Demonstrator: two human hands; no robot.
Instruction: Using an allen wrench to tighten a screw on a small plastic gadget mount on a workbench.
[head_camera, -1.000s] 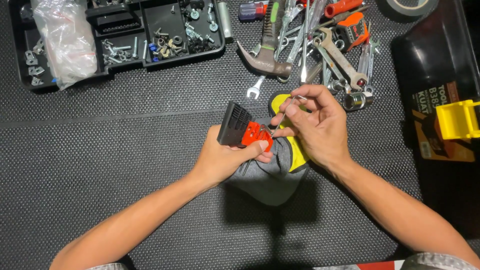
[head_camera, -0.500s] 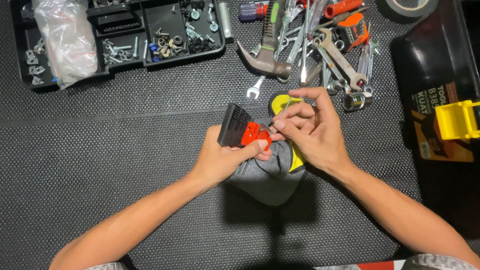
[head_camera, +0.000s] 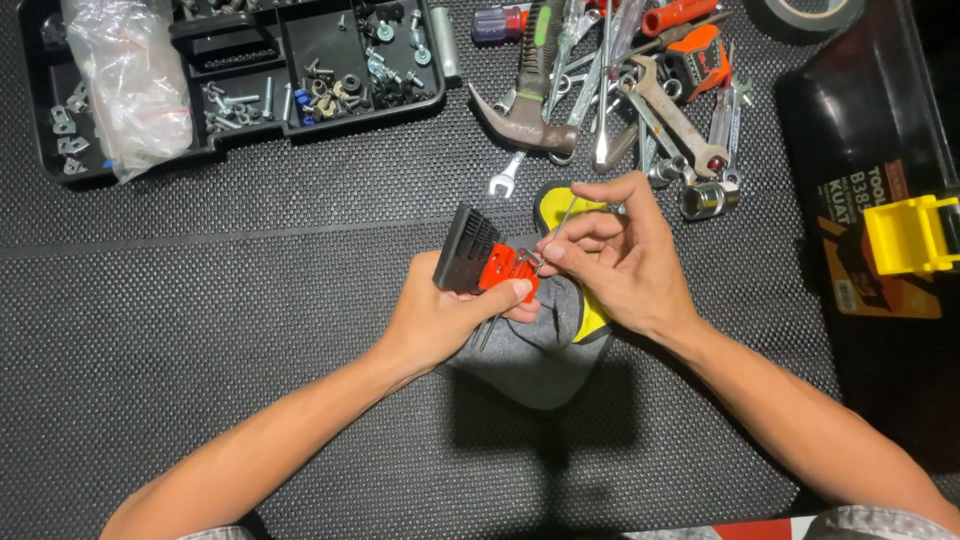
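Both hands meet near the middle of the dark, dimpled mat that covers the surface (head_camera: 200, 380). The left hand (head_camera: 450, 315) is wrapped around a small black and orange tool (head_camera: 487, 262), thumb pressed over the orange part, with the black ribbed end sticking up and away to the left. The right hand (head_camera: 620, 260) pinches a thin metal rod (head_camera: 562, 222) between thumb and fingertips, its lower end right at the orange part of the tool; whether it actually goes into it I cannot tell. So neither hand is free: each is closed on its own piece.

Beneath the hands lies a grey and yellow glove (head_camera: 545, 350), flat on the mat, partly covered by them.

Just beyond the right hand sits a loose heap of tools: a claw hammer (head_camera: 525, 115), an open-ended spanner (head_camera: 672, 118), a small wrench (head_camera: 505, 178) and a chrome socket (head_camera: 705, 198). At the far left a black compartment tray (head_camera: 300, 60) holds screws and washers, with a crumpled clear plastic bag (head_camera: 130, 80) lying across its left part. To the right stands a black toolbox lid (head_camera: 860, 130) with a yellow latch (head_camera: 910, 235).
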